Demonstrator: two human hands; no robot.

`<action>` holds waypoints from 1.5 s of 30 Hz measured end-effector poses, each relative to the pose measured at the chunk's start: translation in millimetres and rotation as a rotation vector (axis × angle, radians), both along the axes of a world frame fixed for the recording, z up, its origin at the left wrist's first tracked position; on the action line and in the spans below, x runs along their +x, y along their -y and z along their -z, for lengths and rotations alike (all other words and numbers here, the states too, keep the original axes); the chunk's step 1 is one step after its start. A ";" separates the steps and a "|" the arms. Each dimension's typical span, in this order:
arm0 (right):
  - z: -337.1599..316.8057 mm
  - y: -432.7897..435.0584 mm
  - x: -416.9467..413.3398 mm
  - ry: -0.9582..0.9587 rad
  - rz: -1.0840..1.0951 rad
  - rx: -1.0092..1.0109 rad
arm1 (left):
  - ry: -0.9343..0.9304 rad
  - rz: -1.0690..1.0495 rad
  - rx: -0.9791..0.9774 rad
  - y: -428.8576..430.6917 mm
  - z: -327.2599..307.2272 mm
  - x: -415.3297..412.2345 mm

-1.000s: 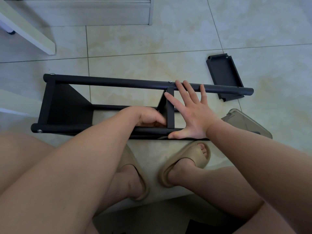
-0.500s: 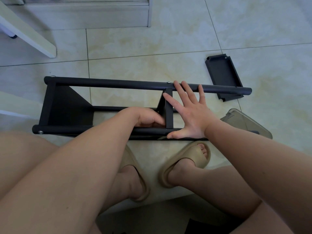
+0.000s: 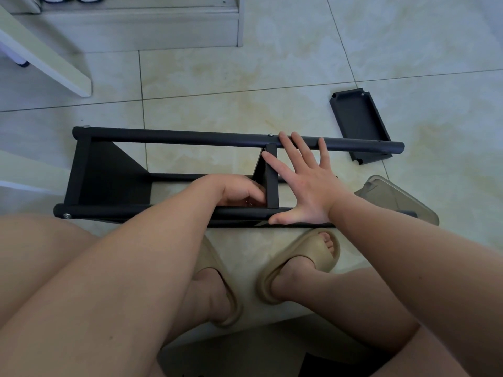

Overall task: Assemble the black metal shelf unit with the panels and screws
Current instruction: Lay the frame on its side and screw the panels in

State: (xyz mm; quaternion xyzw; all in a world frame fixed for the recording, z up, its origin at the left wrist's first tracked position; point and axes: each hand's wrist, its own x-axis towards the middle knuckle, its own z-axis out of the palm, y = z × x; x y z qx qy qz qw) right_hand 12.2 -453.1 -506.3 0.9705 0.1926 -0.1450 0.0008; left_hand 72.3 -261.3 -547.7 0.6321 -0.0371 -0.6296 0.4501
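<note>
The black metal shelf unit lies on its side on the tiled floor, with two long tubes running left to right. A panel closes its left end and a middle panel stands between the tubes. My right hand lies flat with spread fingers across both tubes, pressing just right of the middle panel. My left hand reaches inside the frame to the left of that panel, its fingers curled at a small item that I cannot make out. Silver screw heads show on the tubes.
A loose black panel lies on the floor at the far right, partly under the far tube. A translucent plastic container sits right of my right wrist. My sandalled feet stand close to the frame. White furniture stands at the top left.
Neither hand has shifted on the frame. The view has tilted slightly, so the shelf unit sits a little lower in the picture.
</note>
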 end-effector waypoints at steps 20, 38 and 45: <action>3.6 0.4 -0.2 0.020 0.000 0.013 | -0.057 -0.084 -0.005 2.3 -3.3 -0.3; 2.3 0.8 -0.1 0.016 -0.003 0.009 | -0.065 0.067 0.035 -0.6 -2.3 1.4; 3.1 0.9 0.1 0.018 0.000 0.012 | -0.078 -0.060 -0.014 1.2 3.3 1.0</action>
